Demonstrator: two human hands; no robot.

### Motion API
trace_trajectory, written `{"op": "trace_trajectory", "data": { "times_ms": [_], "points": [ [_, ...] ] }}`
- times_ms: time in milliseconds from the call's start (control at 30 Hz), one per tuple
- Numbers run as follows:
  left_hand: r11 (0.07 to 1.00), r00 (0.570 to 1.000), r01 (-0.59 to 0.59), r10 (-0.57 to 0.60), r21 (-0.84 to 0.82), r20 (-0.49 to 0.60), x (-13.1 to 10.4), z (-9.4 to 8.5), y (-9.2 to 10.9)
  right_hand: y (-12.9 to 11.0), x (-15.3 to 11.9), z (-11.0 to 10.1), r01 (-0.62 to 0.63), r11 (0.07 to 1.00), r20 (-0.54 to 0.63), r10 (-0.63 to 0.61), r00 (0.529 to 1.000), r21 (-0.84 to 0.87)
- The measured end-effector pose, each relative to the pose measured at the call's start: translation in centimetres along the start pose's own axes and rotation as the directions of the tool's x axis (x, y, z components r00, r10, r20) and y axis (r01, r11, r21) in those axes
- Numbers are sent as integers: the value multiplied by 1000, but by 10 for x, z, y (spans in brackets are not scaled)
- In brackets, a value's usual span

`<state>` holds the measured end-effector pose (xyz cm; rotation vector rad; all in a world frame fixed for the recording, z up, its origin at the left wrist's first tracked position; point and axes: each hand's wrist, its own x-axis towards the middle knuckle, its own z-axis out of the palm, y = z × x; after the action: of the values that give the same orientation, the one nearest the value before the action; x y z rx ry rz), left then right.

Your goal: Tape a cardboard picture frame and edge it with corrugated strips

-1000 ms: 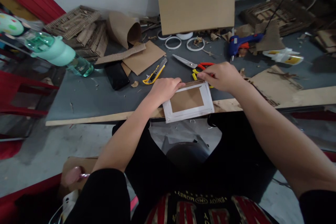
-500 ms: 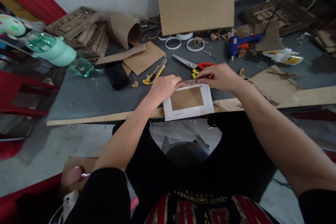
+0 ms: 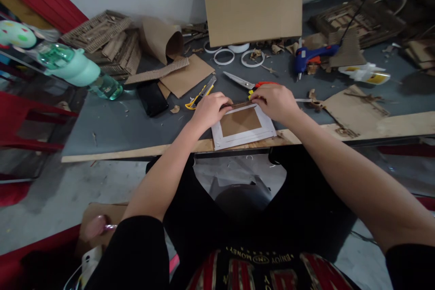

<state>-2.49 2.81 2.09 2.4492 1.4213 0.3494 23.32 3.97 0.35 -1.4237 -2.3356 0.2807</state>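
Observation:
A white-bordered rectangular frame with a brown cardboard centre (image 3: 240, 122) lies at the table's front edge, slightly tilted. Along its far side runs a narrow strip of corrugated cardboard (image 3: 242, 104). My left hand (image 3: 213, 108) pinches the strip's left end, fingers closed. The right end is pinched by my right hand (image 3: 274, 101), which rests over the frame's far right corner. Just beyond my hands lie scissors (image 3: 242, 80) with red handles, partly hidden by my right hand. A yellow utility knife (image 3: 203, 93) is left of them.
At left stand a green bottle (image 3: 81, 70), a black phone (image 3: 152, 99) and stacked corrugated pieces (image 3: 117, 50). Tape rings (image 3: 224, 56) and a large cardboard sheet (image 3: 253, 4) are at the back. A blue glue gun (image 3: 311, 57) and a glue bottle (image 3: 369, 74) lie right.
Both hands have pressed closer onto the frame's far edge with the strip; my right hand moved slightly left. The frame's near edge shifted a little away from me.

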Motion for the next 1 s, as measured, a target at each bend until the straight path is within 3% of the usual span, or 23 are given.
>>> {"op": "trace_trajectory", "data": {
  "times_ms": [167, 400, 667, 1000],
  "points": [
    [998, 998, 42, -40, 39, -39, 0, 0, -2, -1, 1, 1, 66, 997, 34, -67, 997, 40],
    [987, 997, 78, -80, 138, 7, 0, -4, 7, 13, 4, -7, 124, 991, 108, -128, 986, 43],
    [979, 993, 42, -19, 197, -117, 1, 5, -8, 25, 5, -9, 28, 998, 117, -22, 993, -48],
    [968, 998, 60, -53, 245, -37, 1, -1, 1, 14, 4, -15, -19, 998, 160, 29, 987, -66]
  ]
}}
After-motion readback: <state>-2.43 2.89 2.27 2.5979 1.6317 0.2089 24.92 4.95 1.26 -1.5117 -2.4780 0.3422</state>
